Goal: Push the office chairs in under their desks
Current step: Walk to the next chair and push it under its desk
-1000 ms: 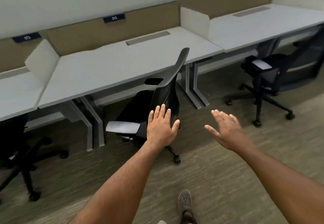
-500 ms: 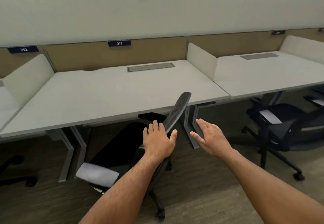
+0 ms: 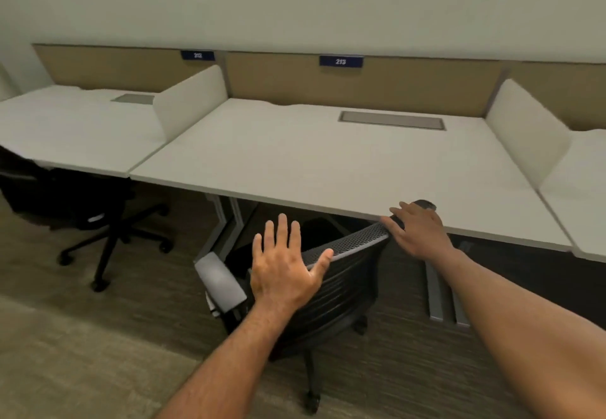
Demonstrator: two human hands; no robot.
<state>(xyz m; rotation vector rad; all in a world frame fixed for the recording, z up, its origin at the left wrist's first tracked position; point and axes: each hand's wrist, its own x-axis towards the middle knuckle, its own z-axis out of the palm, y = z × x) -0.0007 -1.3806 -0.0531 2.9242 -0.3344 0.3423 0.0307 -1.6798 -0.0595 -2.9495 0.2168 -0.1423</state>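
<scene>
As the chair [image 3: 341,274] stood at lower centre, half under the desk [image 3: 328,163], we laid our left hand [image 3: 285,274] and right hand [image 3: 419,231], fingers spread, on its backrest top, judging it light on castors.

The chair [image 3: 341,290] stands before the desk [image 3: 328,163], another chair [image 3: 82,202] leftward.

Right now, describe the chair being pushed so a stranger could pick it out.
Find the desk under the 213 sign. At its front edge stands a black chair with a mesh back and grey armrest. Unlike the chair at desk 212, it has both hands on its back.
</scene>
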